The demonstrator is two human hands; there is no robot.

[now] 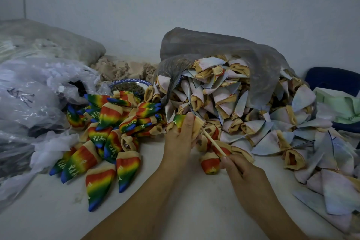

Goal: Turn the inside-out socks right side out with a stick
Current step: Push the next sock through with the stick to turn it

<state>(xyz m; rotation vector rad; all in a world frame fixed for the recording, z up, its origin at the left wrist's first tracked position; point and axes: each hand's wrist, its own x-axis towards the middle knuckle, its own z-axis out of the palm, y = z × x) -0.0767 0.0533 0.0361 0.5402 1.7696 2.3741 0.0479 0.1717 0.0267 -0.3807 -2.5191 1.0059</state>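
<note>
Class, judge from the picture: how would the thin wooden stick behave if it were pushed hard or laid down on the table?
The stick looks straight and rigid between the right hand and the sock in the left hand, so it probably pushes without flopping. Being so thin, it might snap under hard force. If round, it could roll.

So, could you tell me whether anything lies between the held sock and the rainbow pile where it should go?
Nothing visible does. The left hand holds the sock just right of the rainbow pile, with only open air between. The right hand has the stick in the sock.
</note>
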